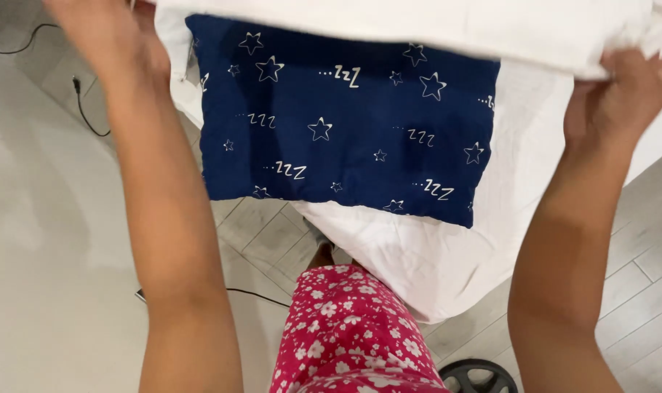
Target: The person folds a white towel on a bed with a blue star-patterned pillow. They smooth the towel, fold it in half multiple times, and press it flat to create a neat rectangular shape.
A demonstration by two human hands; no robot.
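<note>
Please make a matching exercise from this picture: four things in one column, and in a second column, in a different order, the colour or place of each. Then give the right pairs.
Things:
1. pillow
2. white sheet
3. garment
4. black cable

Descriptions:
A. pink with white flowers, bottom centre
B. dark blue with white stars
C. on the floor, at the left
D. hangs down under the pillow

Pairs: 1-B, 2-D, 3-A, 4-C

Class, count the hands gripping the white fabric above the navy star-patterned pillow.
2: the left hand at the white fabric's top-left edge, the right hand at its right edge. None seems hidden.
</note>
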